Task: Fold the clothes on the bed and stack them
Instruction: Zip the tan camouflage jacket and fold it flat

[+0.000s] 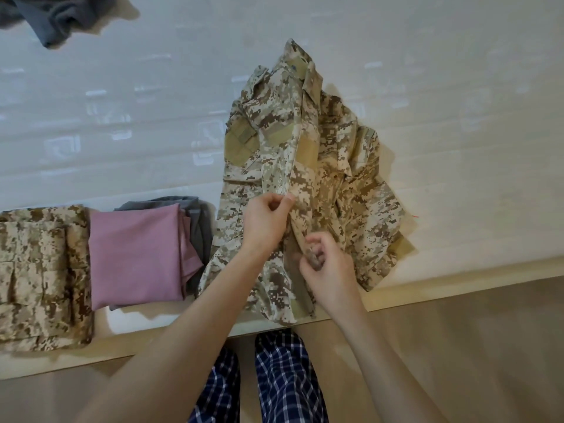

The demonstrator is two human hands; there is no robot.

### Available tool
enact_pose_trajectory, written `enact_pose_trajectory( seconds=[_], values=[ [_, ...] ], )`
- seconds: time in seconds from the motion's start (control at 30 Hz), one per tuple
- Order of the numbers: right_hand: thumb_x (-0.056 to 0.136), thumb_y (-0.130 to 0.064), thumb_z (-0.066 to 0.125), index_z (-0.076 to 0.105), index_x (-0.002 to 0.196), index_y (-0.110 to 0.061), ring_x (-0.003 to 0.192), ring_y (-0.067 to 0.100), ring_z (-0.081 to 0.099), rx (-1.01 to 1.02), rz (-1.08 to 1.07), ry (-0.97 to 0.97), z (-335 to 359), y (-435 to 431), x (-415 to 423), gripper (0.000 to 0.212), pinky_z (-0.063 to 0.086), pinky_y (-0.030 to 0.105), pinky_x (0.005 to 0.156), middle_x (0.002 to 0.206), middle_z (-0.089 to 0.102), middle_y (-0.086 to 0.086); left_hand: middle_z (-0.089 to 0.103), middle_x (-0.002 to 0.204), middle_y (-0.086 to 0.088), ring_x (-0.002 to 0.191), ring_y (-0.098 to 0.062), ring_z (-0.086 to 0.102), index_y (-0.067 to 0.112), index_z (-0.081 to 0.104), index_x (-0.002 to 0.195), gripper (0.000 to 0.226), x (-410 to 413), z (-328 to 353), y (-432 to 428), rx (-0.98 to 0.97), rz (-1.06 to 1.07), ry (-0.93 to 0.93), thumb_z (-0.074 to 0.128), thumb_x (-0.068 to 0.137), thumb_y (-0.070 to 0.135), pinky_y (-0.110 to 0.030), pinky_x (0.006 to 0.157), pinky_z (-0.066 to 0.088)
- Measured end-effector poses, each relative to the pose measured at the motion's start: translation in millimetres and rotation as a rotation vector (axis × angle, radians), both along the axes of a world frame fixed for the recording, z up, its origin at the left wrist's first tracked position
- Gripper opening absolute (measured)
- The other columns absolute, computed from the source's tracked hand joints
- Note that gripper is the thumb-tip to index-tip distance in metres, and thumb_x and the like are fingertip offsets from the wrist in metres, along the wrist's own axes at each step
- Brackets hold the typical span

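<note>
One white patterned bed [152, 117], pale wood rim, tan floor [457, 346] below. Camo jacket [274, 132] lies rumpled at near edge, collar far. My L hand [265, 224] pinches its front seam; R hand [329, 270] pinches fabric lower.

Two camo garments: a jacket [305, 154], a folded camo [39, 276]. One pink top [134, 254], folded. Two grey garments: a folded grey [200, 227] under the pink top, a crumpled grey [55, 16] far off at upper left. Five garments in all, three folded. Two hands, left hand [265, 224] and right hand [329, 267], both on the jacket. Two plaid legs [283, 377]. One bed [122, 87].
</note>
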State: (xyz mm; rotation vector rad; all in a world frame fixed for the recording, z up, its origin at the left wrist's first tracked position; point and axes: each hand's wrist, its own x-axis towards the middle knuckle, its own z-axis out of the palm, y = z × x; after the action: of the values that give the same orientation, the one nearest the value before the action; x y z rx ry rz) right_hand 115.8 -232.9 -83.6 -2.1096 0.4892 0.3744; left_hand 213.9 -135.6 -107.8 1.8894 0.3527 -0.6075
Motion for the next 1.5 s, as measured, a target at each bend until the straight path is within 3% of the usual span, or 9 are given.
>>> enact_pose_trajectory(
  seconds=[0.17, 0.33, 0.47, 0.57, 0.67, 0.77, 1.03, 1.33, 1.5],
  values=[
    [0.085, -0.012, 0.067, 0.052, 0.077, -0.034, 0.066, -0.010, 0.057, 0.181, 0.132, 0.247, -6.1, -11.1, -47.9, 0.028, 0.041, 0.007, 0.054, 0.072, 0.060, -0.015, 0.063, 0.058, 0.013, 0.057, -0.008, 0.048, 0.031, 0.067, 0.069, 0.026, -8.4, 2.6, 1.1, -0.072, 0.147, 0.047, 0.057, 0.093, 0.032, -0.021, 0.055, 0.039],
    [0.092, -0.022, 0.058, 0.053, 0.090, -0.025, 0.064, -0.007, 0.057, 0.120, -0.152, 0.177, -4.8, 0.5, -80.0, 0.007, 0.040, 0.009, 0.049, 0.075, 0.059, -0.010, 0.060, 0.115, 0.007, 0.107, -0.011, 0.056, 0.023, 0.055, 0.121, 0.033, -80.9, -10.1, 27.6, -0.014, 0.116, 0.179, 0.059, 0.090, 0.036, -0.020, 0.085, 0.046],
    [0.092, -0.030, 0.056, 0.048, 0.089, -0.021, 0.050, -0.005, 0.047, 0.123, -0.283, 0.201, 1.6, 9.4, -82.3, 0.012, 0.036, 0.010, 0.046, 0.068, 0.049, -0.007, 0.039, 0.145, -0.006, 0.132, -0.026, 0.039, 0.017, 0.033, 0.144, 0.083, -161.6, -10.6, 51.2, 0.025, 0.484, 0.709, 0.070, 0.077, 0.051, -0.043, 0.107, 0.032],
    [0.088, -0.032, 0.062, 0.056, 0.098, -0.020, 0.074, 0.003, 0.062, 0.283, -0.362, 0.271, 5.9, 10.3, -86.7, 0.017, 0.051, 0.020, 0.066, 0.088, 0.066, -0.006, 0.061, 0.125, -0.004, 0.118, -0.020, 0.053, 0.015, 0.051, 0.133, 0.074, -193.6, -7.3, 54.4, -0.414, 0.614, 0.977, 0.071, 0.072, 0.052, -0.040, 0.097, 0.042],
    [0.084, -0.022, 0.069, 0.060, 0.099, -0.029, 0.088, -0.001, 0.065, 0.373, -0.297, 0.350, 16.5, 11.0, -98.8, 0.019, 0.052, 0.017, 0.077, 0.095, 0.070, -0.011, 0.065, 0.079, -0.004, 0.076, -0.011, 0.065, 0.007, 0.067, 0.101, 0.031, -199.4, -0.5, 51.2, -0.561, 0.644, 0.803, 0.068, 0.078, 0.028, -0.029, 0.078, 0.050],
    [0.084, -0.013, 0.068, 0.059, 0.102, -0.031, 0.088, -0.006, 0.062, 0.317, -0.281, 0.328, 25.6, 13.3, -110.3, 0.028, 0.048, 0.010, 0.073, 0.096, 0.067, -0.017, 0.062, 0.084, -0.015, 0.079, -0.021, 0.062, 0.006, 0.061, 0.086, 0.006, -194.8, 11.6, 49.0, -0.427, 0.613, 0.645, 0.064, 0.088, 0.011, -0.031, 0.077, 0.051],
    [0.080, -0.006, 0.071, 0.062, 0.087, -0.010, 0.061, -0.001, 0.048, -0.318, -0.238, -0.063, 52.4, 39.8, -118.0, 0.012, 0.039, 0.004, 0.060, 0.078, 0.054, -0.010, 0.069, 0.079, -0.013, 0.076, -0.023, 0.065, 0.006, 0.062, 0.078, 0.017, -195.7, 59.8, 36.3, -0.156, 0.432, 0.233, 0.067, 0.087, 0.019, -0.029, 0.071, 0.053],
    [0.087, -0.009, 0.064, 0.070, 0.099, -0.006, 0.083, 0.012, 0.059, -0.245, -0.283, -0.109, 52.2, 60.4, -116.3, 0.013, 0.051, 0.023, 0.075, 0.093, 0.060, 0.000, 0.063, 0.076, -0.024, 0.071, -0.033, 0.061, -0.004, 0.055, 0.079, 0.023, -194.7, 77.4, 30.4, -0.124, 0.349, 0.104, 0.065, 0.088, 0.015, -0.045, 0.065, 0.051],
    [0.090, -0.009, 0.059, 0.068, 0.109, -0.008, 0.090, 0.011, 0.052, -0.243, -0.107, -0.079, 48.6, 64.9, -117.3, 0.021, 0.045, 0.021, 0.082, 0.100, 0.059, 0.000, 0.059, 0.065, -0.009, 0.062, -0.015, 0.057, 0.004, 0.053, 0.079, 0.027, -192.4, 69.7, 39.8, -0.297, 0.396, 0.281, 0.067, 0.087, 0.025, -0.026, 0.056, 0.048]
  ],
)
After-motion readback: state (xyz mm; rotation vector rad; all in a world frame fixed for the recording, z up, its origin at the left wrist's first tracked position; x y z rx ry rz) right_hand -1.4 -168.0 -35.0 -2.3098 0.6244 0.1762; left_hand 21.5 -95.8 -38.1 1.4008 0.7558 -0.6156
